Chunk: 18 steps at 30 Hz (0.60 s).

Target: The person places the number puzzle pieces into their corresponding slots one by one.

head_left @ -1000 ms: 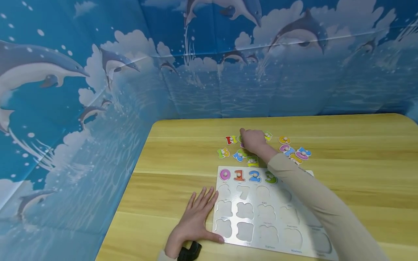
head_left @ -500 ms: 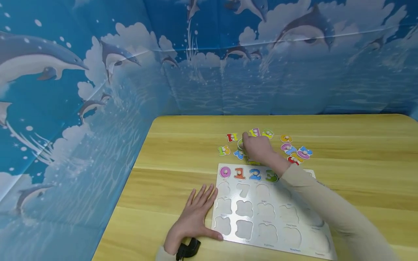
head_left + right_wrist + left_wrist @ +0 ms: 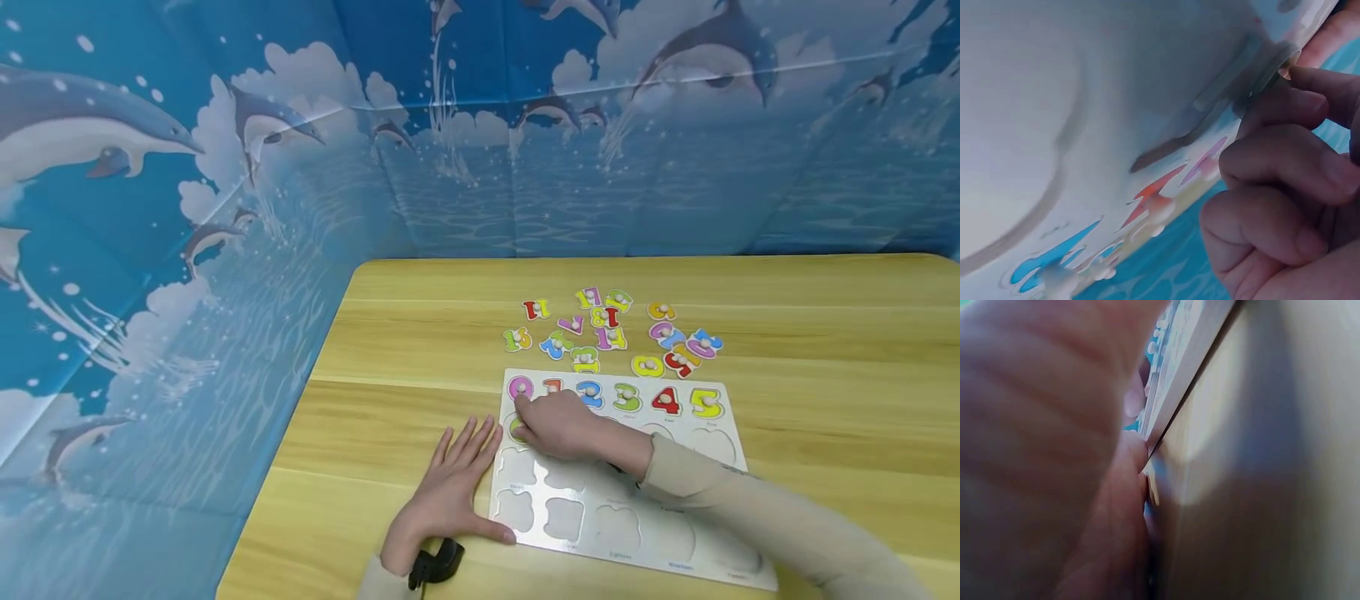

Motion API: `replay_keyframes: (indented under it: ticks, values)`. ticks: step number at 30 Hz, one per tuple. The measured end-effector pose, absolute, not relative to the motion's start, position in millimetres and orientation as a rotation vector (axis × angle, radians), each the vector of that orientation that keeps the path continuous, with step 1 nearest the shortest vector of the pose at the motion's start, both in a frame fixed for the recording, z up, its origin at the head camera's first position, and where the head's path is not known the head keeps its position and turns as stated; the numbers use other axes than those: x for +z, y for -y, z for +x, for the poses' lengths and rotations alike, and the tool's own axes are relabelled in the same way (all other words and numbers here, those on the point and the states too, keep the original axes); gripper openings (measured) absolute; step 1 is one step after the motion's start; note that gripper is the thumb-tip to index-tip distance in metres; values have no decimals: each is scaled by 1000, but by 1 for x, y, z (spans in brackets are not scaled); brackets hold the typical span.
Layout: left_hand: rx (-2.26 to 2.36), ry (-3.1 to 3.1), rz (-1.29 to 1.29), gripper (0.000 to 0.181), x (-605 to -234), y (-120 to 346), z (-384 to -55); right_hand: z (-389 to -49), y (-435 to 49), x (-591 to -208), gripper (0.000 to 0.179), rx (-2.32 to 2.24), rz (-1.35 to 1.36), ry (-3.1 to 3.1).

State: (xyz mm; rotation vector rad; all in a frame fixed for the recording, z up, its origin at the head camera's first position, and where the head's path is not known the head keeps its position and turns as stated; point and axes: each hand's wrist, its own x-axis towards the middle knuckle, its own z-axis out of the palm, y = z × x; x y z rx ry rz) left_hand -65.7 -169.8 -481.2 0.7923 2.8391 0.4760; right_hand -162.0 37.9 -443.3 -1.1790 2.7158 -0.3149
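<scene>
A white number puzzle board [image 3: 570, 533] lies on the wooden table, its top row filled with knobbed pieces from 0 to 5. My right hand [image 3: 562, 425] is over the board's left side and pinches a green puzzle piece [image 3: 517, 429] at the first slot of the second row. The right wrist view shows thumb and index finger together at that piece [image 3: 1288, 65], the other fingers curled; its digit is mostly covered. My left hand [image 3: 450, 492] is spread flat, fingertips along the board's left edge and thumb at its lower left corner.
Behind the board several loose number pieces are scattered, among them a red 11 [image 3: 536, 310], a purple 7 [image 3: 572, 325] and a yellow 0-like piece [image 3: 647, 367]. A dolphin-printed curtain [image 3: 465, 192] hangs along the table's back and left edges.
My right hand has come from the loose pieces toward me and left onto the board, bringing the green puzzle piece to the second row. My left hand has stayed at the board's edge.
</scene>
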Motion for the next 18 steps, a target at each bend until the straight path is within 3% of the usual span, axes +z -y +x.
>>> replay_keyframes:
  ticks: [18]
  values:
    - [482, -2831, 780, 128, -480, 169, -66, -161, -28, -448, 23, -347, -1080, -2746]
